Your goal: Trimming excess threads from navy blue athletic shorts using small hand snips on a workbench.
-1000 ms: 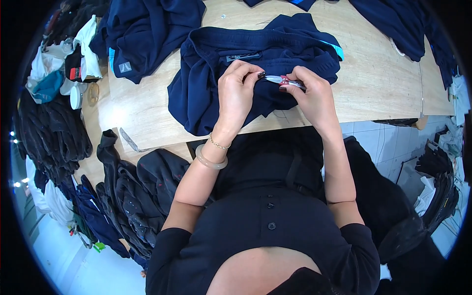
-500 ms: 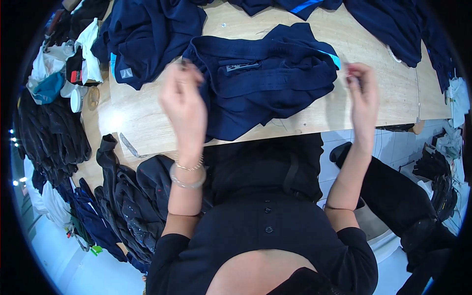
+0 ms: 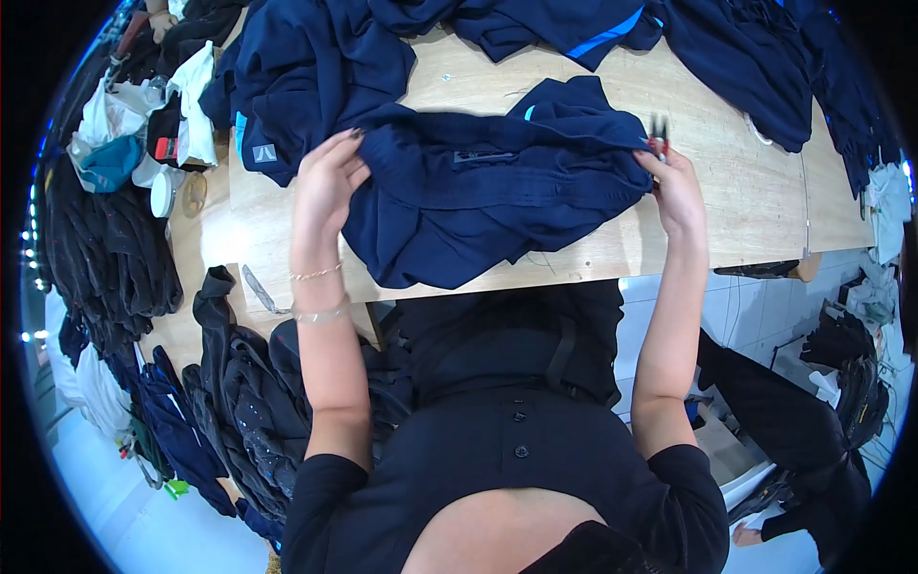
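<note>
Navy pants point(image 3: 497, 196) lie on the wooden table in front of me, their elastic waistband stretched sideways and a small label point(image 3: 484, 156) showing inside it. My left hand point(image 3: 323, 191) is closed on the left end of the waistband, thumb and fingers pinching the cloth. At the opposite end, my right hand point(image 3: 681, 196) grips the waistband too. Small red-handled thread snips point(image 3: 659, 141) stick up from that hand, blades pointing away from me. The legs of the pants are bunched, so their length is hidden.
More navy garments lie at the table's point(image 3: 253, 225) left point(image 3: 316, 86), far edge point(image 3: 555, 29) and right point(image 3: 741, 67). A white round tub point(image 3: 163, 194) stands at the left near black piled clothes point(image 3: 105, 258). Dark clothing point(image 3: 249, 392) hangs below. Another person's dark-clothed limb point(image 3: 779, 402) is at lower right.
Both hands, apart from the cloth before, have come onto the two ends of the waistband. It now lies pulled wider to the left. The person at lower right has shifted.
</note>
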The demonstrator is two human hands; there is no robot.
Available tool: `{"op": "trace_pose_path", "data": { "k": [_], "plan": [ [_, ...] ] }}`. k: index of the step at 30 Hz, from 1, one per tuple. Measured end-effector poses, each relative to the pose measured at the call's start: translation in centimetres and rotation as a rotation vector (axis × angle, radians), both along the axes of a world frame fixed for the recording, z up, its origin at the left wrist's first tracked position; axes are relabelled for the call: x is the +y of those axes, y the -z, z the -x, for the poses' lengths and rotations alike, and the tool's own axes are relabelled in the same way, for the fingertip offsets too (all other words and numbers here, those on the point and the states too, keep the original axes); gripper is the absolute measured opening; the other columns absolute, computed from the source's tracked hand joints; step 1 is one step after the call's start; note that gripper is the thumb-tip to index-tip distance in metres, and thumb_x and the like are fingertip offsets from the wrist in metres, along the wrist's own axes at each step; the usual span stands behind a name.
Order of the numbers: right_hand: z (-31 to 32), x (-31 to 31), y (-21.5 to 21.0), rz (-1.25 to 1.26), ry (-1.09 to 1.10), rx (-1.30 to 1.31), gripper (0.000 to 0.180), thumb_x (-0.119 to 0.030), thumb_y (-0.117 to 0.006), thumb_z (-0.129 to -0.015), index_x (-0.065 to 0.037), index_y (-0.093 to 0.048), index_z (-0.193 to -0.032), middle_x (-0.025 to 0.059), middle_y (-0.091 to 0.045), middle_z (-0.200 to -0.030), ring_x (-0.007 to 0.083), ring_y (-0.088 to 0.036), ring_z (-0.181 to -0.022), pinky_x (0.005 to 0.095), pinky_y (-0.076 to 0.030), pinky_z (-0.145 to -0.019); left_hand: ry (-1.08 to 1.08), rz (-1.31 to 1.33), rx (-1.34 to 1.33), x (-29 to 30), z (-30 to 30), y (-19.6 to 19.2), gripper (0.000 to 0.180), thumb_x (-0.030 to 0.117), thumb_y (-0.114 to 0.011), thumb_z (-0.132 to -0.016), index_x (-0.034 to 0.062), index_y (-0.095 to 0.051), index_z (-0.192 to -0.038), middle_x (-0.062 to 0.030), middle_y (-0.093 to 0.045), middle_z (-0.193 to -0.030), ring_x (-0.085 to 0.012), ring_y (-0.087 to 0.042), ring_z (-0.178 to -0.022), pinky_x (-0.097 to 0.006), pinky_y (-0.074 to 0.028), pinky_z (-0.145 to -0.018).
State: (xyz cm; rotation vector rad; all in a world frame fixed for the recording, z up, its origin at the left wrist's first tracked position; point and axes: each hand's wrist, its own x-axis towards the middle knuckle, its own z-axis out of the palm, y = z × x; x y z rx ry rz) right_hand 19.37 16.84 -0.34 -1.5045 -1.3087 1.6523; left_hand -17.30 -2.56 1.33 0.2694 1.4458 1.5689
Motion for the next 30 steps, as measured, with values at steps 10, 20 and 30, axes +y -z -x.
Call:
{"op": "trace_pose_path", "data": {
  "k": [10,20,30],
  "plan": [
    [-4.0,-1.0,-4.4,0.338,0.144,0.963,0.016,-0.016,-0.056,-0.096,-0.004,-0.062,-0.105,0.0154,-0.067,-0.107,0.0272,-0.065,-0.099,0.0454,-0.049,-0.094,-0.158,-0.177,-0.414,-8.8,1.1,-1.9,0.024,0.016,-0.052,-0.096,0.0001,-0.064,-0.109,-0.0135,-0.069,-0.107,-0.0237,-0.067,-0.099,-0.039,-0.052,-0.091],
    [-0.7,-1.8,2.9,-0.456,-0.076,-0.375,0.024,-0.018,-0.062,-0.092,0.005,-0.067,-0.096,0.0088,-0.066,-0.076,0.0106,-0.057,-0.075,0.0239,-0.044,-0.075,0.021,0.472,0.866,-3.7,-4.1,1.6,0.016,0.013,-0.060,-0.092,-0.0012,-0.062,-0.085,-0.0046,-0.053,-0.069,-0.0108,-0.045,-0.064,-0.027,-0.040,-0.063],
    [1.6,-3.6,-4.0,-0.667,0.108,-0.280,0.020,-0.016,-0.055,-0.097,0.003,-0.060,-0.099,0.0110,-0.067,-0.089,0.0133,-0.061,-0.082,0.0278,-0.047,-0.077,0.254,-0.188,1.380,1.4,-13.8,-2.6,0.027,0.008,-0.078,-0.071,0.0034,-0.059,-0.090,-0.0102,-0.053,-0.094,-0.0278,-0.055,-0.087,-0.035,-0.048,-0.073]
  ]
}}
